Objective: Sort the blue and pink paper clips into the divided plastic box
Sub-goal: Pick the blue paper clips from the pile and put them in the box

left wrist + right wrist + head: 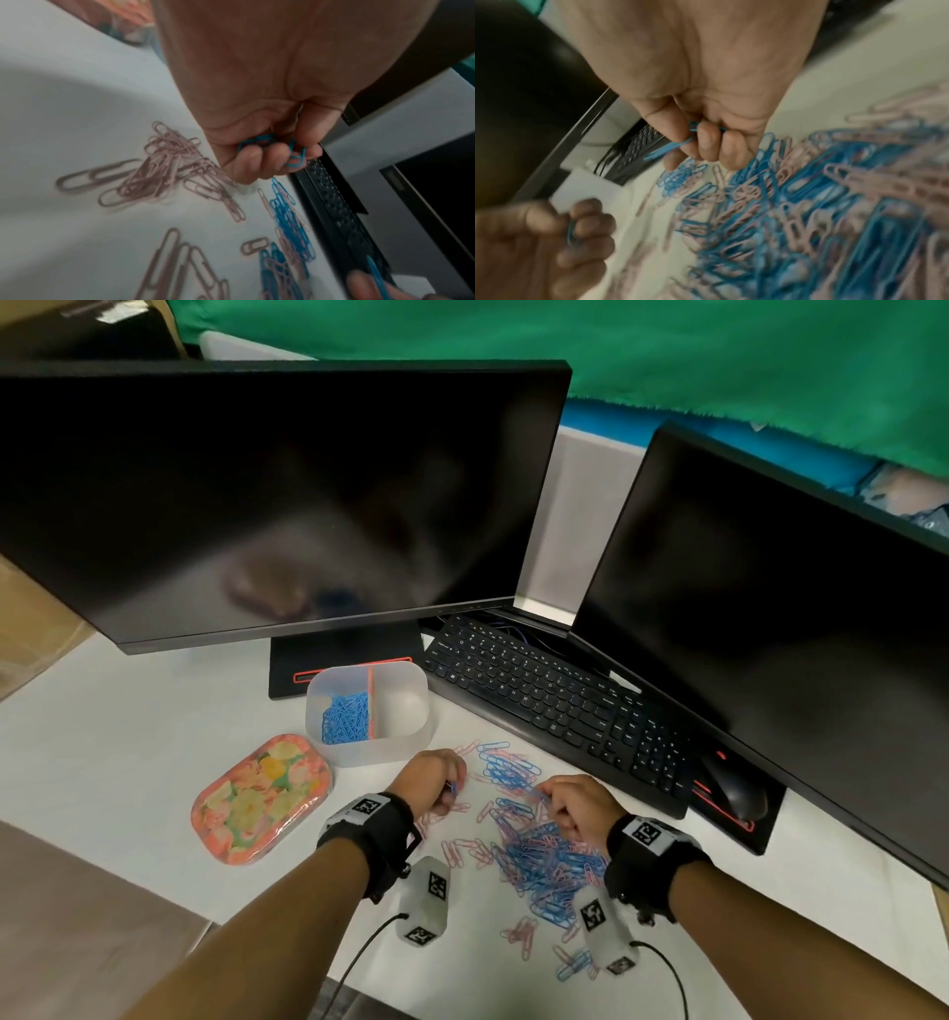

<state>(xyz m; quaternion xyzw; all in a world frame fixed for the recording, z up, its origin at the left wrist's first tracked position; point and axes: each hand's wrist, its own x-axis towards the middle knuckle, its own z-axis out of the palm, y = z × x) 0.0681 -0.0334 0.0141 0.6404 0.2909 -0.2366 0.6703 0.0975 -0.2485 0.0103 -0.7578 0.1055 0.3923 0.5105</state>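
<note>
Right now both hands sit over the clip pile on the white desk. Left hand is curled, gripping a few blue clips betw. fingers and palm; fingers are folded in tight, clip loops poking out at the fingertips. Right hand is also curled, holding blue clips, one sticking out past the thumb side, more tucked under the folded fingers.

Mixed pile of blue and pink clips lies under and just in front of the right hand, spreading toward the desk's near edge. A smaller blue-heavy bunch is betw. the two hands, near the keyboard. Near the left hand the loose ones are mostly pink, per the left wrist view.

Plastic box stands beyond the left hand, w/ an orange divider down the middle. Its left compartment holds a heap of blue clips; right compartment looks bare, though the frosted wall makes it hard to be sure. Floral lid lies flat, just left of the box, touching or nearly so.

Two dark monitors, left and right, stand at the back; a black mouse is right of the keyboard.
</note>
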